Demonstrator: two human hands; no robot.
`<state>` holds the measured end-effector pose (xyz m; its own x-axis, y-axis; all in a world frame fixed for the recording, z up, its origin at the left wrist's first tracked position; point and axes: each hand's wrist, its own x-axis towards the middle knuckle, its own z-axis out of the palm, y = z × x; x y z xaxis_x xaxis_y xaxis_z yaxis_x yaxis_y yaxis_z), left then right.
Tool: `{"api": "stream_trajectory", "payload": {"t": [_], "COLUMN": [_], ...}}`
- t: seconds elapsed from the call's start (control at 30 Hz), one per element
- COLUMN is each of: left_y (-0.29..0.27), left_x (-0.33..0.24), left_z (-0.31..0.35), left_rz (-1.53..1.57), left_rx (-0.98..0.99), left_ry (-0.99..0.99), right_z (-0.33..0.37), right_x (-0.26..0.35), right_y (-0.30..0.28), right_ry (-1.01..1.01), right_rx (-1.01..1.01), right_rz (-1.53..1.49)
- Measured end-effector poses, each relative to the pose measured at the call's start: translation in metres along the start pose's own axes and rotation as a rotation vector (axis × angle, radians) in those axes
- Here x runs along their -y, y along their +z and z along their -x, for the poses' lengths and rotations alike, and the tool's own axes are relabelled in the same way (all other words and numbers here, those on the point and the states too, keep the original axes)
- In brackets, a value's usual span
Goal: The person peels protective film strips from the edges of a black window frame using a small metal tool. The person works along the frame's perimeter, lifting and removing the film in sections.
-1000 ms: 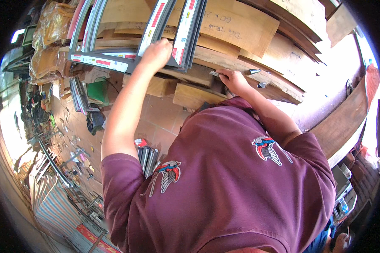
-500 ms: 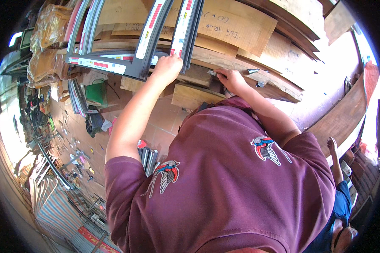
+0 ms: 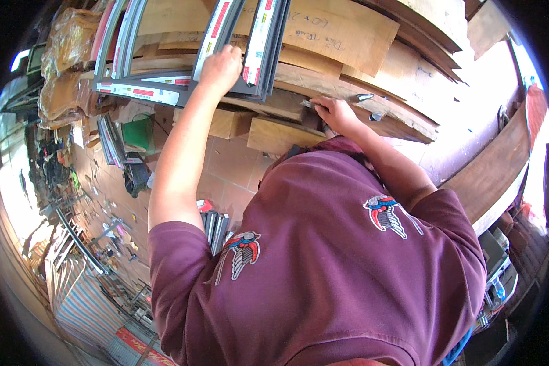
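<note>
A dark grey window frame (image 3: 141, 93) with white, red-marked protective strips leans upright against stacked boards at the far left. My left hand (image 3: 221, 70) is closed on one of its upright bars. Just right of that hand another dark bar (image 3: 259, 52) of the same kind stands. My right hand (image 3: 337, 114), fingers pinched, holds a small silvery piece (image 3: 307, 104) above the edge of the wood; its kind is too small to tell. Below the fingers a dark block-like shape (image 3: 312, 118) shows partly.
Wide wooden boards (image 3: 341, 36) are stacked ahead, with short wood blocks (image 3: 282, 135) below. A small shiny tool-like thing (image 3: 364, 97) lies on the wood right of my hand. At left are plastic-wrapped items (image 3: 73, 36), a green container (image 3: 137, 134) and scattered tools on the tiled floor.
My left hand has moved up and left, from the lower end of the right bar to the bar beside it. My right hand barely moved. The person at right has mostly left view.
</note>
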<state>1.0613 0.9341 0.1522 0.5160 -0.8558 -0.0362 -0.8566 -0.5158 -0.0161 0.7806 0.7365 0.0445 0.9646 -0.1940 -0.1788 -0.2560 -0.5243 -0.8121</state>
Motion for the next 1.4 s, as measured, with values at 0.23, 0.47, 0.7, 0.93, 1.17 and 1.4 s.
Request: {"api": "stream_trajectory", "payload": {"t": [0.23,0.47,0.7,0.93,1.17,1.4], "left_y": [0.019,0.031,0.016,0.013,0.001,0.024], "left_x": [-0.020,-0.011,-0.017,-0.051,-0.067,-0.065], "left_z": [0.037,0.028,0.025,0.080,0.013,0.002], "left_rz": [0.096,-0.093,-0.131,0.282,0.317,0.310], "left_rx": [0.161,0.059,-0.161,-0.364,0.210,0.227], "left_ry": [0.120,0.201,0.244,-0.280,-0.766,-0.777], "right_z": [-0.004,-0.009,-0.016,-0.019,-0.026,-0.021], "right_x": [0.000,0.015,0.033,0.021,0.020,0.018], "right_y": [0.006,-0.002,-0.008,-0.002,0.005,-0.001], "right_ry": [-0.046,0.003,0.002,0.003,-0.137,-0.086], "right_rx": [-0.032,0.045,0.078,0.079,0.018,0.073], "right_rz": [-0.039,-0.002,0.028,0.007,0.066,-0.002]}}
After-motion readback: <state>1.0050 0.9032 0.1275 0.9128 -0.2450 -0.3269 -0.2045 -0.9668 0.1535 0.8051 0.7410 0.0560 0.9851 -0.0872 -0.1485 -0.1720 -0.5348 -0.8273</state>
